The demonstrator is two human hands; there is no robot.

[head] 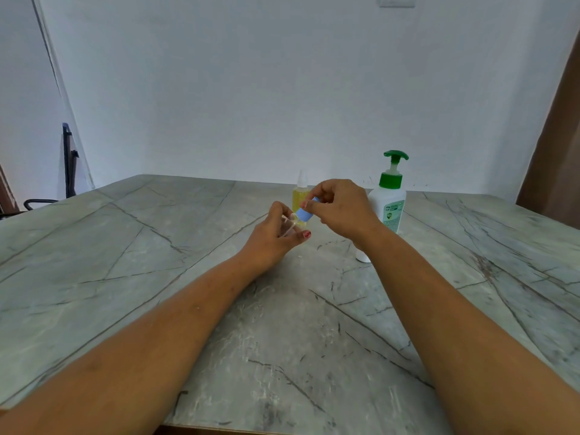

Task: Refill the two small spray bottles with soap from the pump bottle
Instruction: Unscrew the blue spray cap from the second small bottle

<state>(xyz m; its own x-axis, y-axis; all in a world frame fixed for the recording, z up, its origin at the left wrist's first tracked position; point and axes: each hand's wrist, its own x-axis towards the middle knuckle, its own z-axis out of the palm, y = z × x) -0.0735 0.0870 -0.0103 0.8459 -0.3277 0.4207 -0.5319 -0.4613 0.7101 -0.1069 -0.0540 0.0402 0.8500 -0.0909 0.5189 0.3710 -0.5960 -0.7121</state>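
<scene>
My left hand [276,235] grips a small clear spray bottle [288,226], mostly hidden by the fingers. My right hand [340,208] pinches the blue spray top [304,214] at that bottle's upper end, tilted to the right. Just behind my hands a second small spray bottle [299,196], filled with yellow liquid and wearing a clear cap, stands upright on the table. The white pump bottle [389,202] with a green pump head stands to the right, behind my right wrist.
The grey marble-patterned table [219,309] runs up to a white wall. A small white object [364,256] lies on the table under my right wrist. A dark chair [67,161] stands at the far left and a brown curtain hangs at the right edge.
</scene>
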